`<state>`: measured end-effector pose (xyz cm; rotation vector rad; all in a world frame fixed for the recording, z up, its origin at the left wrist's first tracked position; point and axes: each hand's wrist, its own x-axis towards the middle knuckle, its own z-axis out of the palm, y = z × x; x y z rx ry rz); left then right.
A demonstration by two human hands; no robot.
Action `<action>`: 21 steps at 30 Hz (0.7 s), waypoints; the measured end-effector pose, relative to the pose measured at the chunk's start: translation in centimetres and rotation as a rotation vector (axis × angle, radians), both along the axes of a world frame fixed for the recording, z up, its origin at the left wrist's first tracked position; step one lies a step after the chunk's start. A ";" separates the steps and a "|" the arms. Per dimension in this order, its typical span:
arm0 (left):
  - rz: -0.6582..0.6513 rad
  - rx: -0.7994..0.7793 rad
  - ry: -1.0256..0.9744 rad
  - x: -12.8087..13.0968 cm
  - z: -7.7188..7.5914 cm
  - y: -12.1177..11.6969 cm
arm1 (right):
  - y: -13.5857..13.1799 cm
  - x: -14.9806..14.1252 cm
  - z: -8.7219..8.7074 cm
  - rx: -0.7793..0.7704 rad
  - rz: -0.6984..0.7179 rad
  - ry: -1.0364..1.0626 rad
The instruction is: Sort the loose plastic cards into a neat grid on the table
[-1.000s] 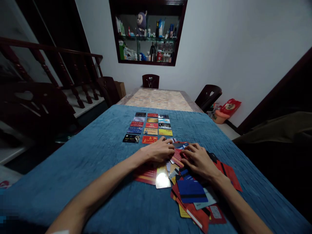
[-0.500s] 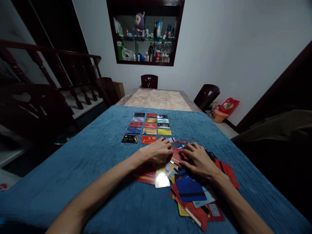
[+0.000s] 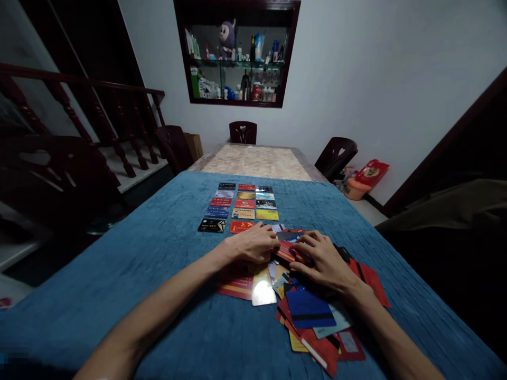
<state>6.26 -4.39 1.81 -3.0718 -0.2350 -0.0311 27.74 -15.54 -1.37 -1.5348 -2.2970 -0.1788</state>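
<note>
My left hand point(image 3: 255, 245) is closed, its curled fingertips at the left edge of a red card point(image 3: 284, 250) with gold stripes. At the card's other end, my right hand point(image 3: 319, 259) has bent fingers and thumb around the edge. Both hands are over a loose heap of overlapping cards, with a blue card point(image 3: 310, 309) on top near my right wrist. Below my left hand are a red sheet point(image 3: 236, 285) and a shiny pale card point(image 3: 263, 289). Farther off, cards lie in three columns, among them a black card point(image 3: 212, 226) and a yellow card point(image 3: 267, 215).
A blue cloth point(image 3: 158, 248) covers the near part of the table point(image 3: 253, 160). Dark chairs point(image 3: 243, 132) stand around it. A red sheet with a black stripe point(image 3: 370, 279) lies right of my right hand. A shelf niche point(image 3: 237, 62) is in the far wall.
The red card between my hands has shifted and tilted slightly, and its gold stripes now show. My hands have hardly moved. The laid-out cards are the same.
</note>
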 end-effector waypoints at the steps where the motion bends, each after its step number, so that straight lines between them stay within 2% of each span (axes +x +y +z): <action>1: 0.002 -0.023 -0.003 0.0 0.1 0.0 | 0.0 0.0 0.0 -0.001 0.017 0.005; 8: -0.029 -0.208 -0.096 -0.1 0.2 0.6 | 0.6 0.4 -1.0 0.031 0.024 0.046; 15: 0.072 -0.347 -0.120 -0.1 -0.4 1.7 | 1.0 0.8 -1.6 0.029 0.001 0.118; 21: 0.116 -0.370 -0.149 -0.2 -1.0 1.9 | 1.1 0.9 -1.6 0.038 -0.041 0.162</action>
